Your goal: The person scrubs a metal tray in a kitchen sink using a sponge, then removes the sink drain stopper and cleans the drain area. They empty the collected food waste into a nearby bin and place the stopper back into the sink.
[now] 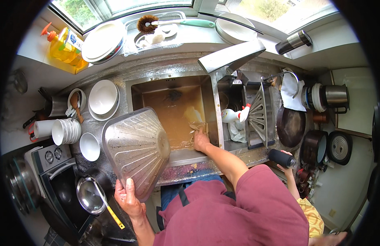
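Observation:
My left hand (130,196) grips the near edge of a ribbed, translucent tray-like panel (137,150), thumb on top, tilted over the counter and the sink's left front corner. Inside the steel sink (173,161), my right hand (201,140) is on a wet tan cloth (198,126) at the right wall, fingers partly hidden by it. Brownish water (174,123) covers the sink's bottom, with a dark spot at the back that may be the drain. A steel faucet (233,55) stands behind the sink's right part.
Right of the sink, a white spray bottle (231,115) lies by a slotted metal rack (259,117). Bowls (104,97) stand on the left counter, a pan with a yellow-handled utensil (111,213) nearer. At right, another person's hand (285,169) holds a black bottle (280,158).

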`<state>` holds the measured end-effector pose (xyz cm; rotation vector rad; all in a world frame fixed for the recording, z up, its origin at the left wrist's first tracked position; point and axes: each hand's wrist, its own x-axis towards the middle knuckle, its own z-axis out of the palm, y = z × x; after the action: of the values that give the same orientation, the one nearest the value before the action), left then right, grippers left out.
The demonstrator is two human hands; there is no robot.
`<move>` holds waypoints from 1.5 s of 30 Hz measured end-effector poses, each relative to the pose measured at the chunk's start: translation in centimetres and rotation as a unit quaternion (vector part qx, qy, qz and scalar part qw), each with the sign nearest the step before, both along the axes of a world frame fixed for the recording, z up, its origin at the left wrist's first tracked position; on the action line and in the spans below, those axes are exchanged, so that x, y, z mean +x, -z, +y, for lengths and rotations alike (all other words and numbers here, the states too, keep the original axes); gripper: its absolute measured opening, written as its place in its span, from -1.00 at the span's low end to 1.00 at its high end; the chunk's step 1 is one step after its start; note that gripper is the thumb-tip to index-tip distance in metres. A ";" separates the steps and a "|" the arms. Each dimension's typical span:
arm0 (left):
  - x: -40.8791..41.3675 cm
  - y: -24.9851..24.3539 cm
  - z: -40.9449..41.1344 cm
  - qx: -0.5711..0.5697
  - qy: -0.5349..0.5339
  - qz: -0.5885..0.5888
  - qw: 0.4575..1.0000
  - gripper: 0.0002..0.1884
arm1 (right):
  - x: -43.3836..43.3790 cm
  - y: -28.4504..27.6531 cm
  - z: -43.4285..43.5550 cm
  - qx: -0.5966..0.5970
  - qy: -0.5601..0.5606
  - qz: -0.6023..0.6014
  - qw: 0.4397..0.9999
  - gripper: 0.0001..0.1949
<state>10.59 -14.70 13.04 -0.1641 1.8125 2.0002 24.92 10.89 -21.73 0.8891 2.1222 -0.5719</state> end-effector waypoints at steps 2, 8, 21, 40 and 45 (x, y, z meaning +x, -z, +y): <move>0.0 0.2 -0.1 0.002 0.007 -0.001 1.000 -0.61 | -1.1 -2.8 -0.4 0.032 0.119 0.028 0.992 -0.16; -0.7 0.5 0.7 -0.009 0.025 -0.009 1.000 -0.59 | -2.6 0.5 -0.1 0.079 0.205 0.060 0.974 -0.01; -3.7 0.4 2.9 -0.052 -0.008 -0.027 0.998 -0.67 | -16.2 -1.9 14.2 0.073 0.247 0.072 0.963 -0.08; -2.6 0.5 2.4 -0.073 -0.014 -0.036 0.997 -0.63 | -22.5 0.4 7.5 -0.058 -0.060 0.114 0.990 -0.20; -2.7 0.6 2.4 -0.087 -0.019 -0.023 0.996 -0.66 | -20.7 -1.2 2.0 -0.107 -0.101 0.191 0.970 -0.21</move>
<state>7.90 -12.28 12.49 -0.2966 1.9680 1.8466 4.26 12.85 -20.53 0.4603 2.3979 -0.9029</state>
